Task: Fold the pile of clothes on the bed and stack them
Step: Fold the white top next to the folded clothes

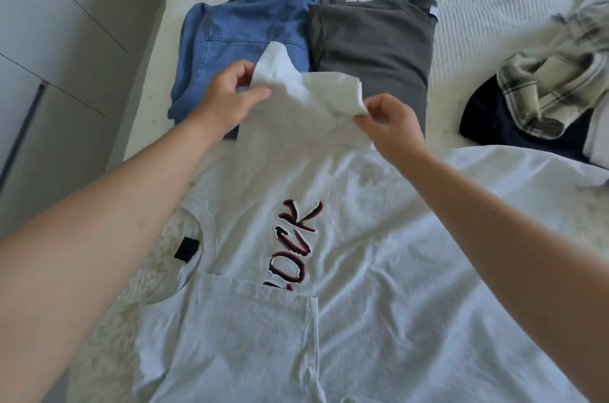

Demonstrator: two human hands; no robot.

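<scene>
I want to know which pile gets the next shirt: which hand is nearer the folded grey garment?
Right. The right hand overlaps the grey garment's near edge, pinching the white T-shirt's sleeve; the left hand is over the folded denim beside it.

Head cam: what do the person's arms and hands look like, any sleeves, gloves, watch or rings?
Both forearms are bare all the way to the frame edge; no sleeve shows on either. The left hand and right hand wear no gloves. No watch, band or bracelet shows at either wrist, and no ring on the fingers that are visible. No markings or cables on the arms.
</scene>
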